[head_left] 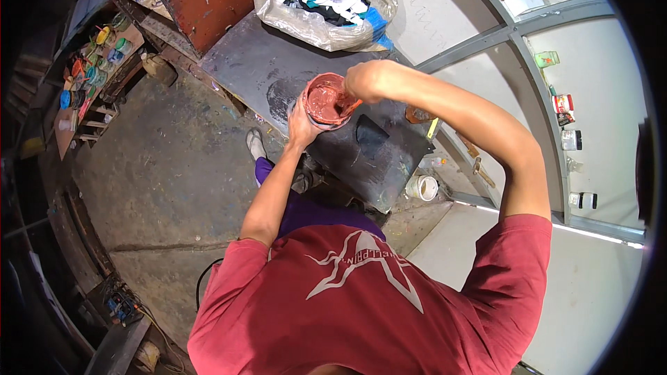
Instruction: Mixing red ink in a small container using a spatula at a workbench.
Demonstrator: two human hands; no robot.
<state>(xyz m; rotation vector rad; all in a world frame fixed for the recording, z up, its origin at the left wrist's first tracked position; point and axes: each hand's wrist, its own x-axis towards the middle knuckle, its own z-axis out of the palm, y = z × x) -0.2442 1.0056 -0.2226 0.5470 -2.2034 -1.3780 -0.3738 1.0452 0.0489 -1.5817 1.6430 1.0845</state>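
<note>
A round tub [336,126] of thick reddish-brown paint [322,99] stands on the dark tabletop [240,52], its rim smeared with paint. My left hand [302,126] wraps around the tub's near left side. Above its right edge, my right hand [367,81] is closed on an orange stirring tool [352,107], whose lower end dips into the paint. The handle is hidden in my fist, so the tool's exact kind does not show. A dark, flat piece [372,136] lies on the table just right of the tub.
A plastic sack [313,37] of black and white cloth scraps sits at the table's far end. An amber container [417,114] stands near its right edge, a white bucket [422,187] below. Paint jars crowd a shelf [89,107] at left; more jars [571,140] line the right wall.
</note>
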